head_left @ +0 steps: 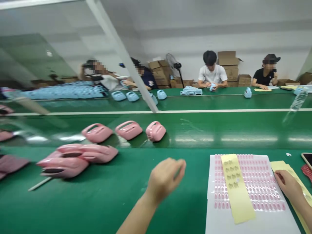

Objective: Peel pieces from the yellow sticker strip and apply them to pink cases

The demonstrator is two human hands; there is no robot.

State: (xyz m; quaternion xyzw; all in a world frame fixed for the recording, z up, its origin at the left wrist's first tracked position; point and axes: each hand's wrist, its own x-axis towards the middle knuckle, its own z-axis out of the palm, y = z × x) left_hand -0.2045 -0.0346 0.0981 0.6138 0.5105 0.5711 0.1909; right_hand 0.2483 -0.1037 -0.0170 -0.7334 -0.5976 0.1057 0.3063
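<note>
My left hand (165, 177) hovers over the green table surface (122, 201), fingers curled loosely with nothing visible in them. My right hand (289, 187) rests at the right edge of a white sheet (253, 208) covered with rows of small pink stickers. A yellow backing strip (237, 188) lies across that sheet. Blurred pink plastic shells (78, 159) lie to the left of my left hand. Three more pink shells (129, 130) sit on the green conveyor belt beyond.
Yellow paper strips (282, 165) and a phone (307, 159) lie at the far right. A clear bottle (298, 100) stands on the belt. Several people sit across the line with blue shells (191, 91); cardboard boxes (229, 65) and a fan (174, 63) stand behind them.
</note>
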